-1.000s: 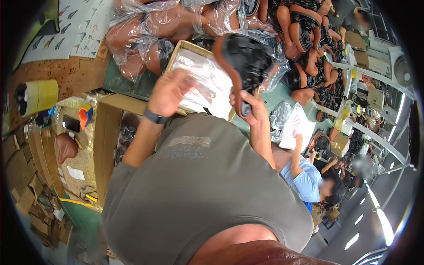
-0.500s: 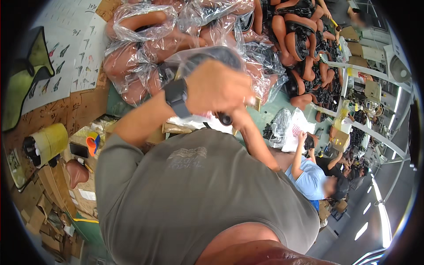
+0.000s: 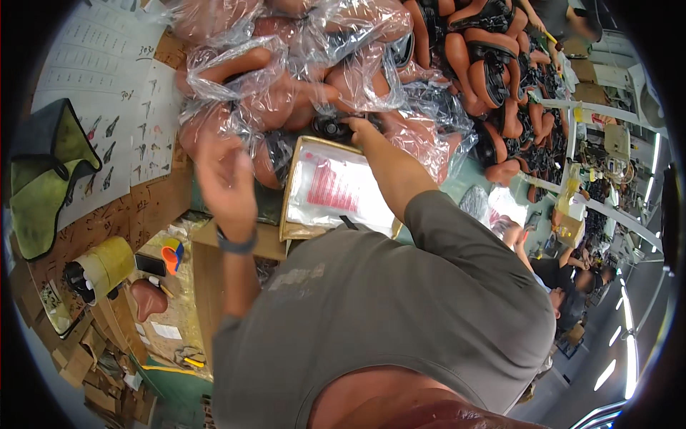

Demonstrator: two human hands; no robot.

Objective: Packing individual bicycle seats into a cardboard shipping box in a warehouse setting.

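My left hand (image 3: 225, 182), with a dark watch at its wrist, is raised in front of the bagged saddles at the left. It is blurred, but its thumb stands apart from the fingers and nothing shows in it. Reaching forward over an open carton, my right hand (image 3: 362, 134) grips the black underside of a brown bicycle saddle (image 3: 330, 128) lying at the foot of the pile. Clear bags cover many of the brown saddles (image 3: 286, 100) there. The carton (image 3: 288, 204) holds flat clear plastic bags (image 3: 343, 182) with red print.
Unbagged brown saddles (image 3: 489, 79) with black undersides are heaped at the far right. On a side bench to the left lie a phone (image 3: 150, 264), an orange and blue tape roll (image 3: 171, 256), a brown saddle (image 3: 148, 300) and a yellow roll (image 3: 107, 266). Co-workers (image 3: 564, 279) sit at the right.
My hands, together over the carton before, have parted. The left has swung left; the right has reached forward to the saddle. The carton's bags are now uncovered.
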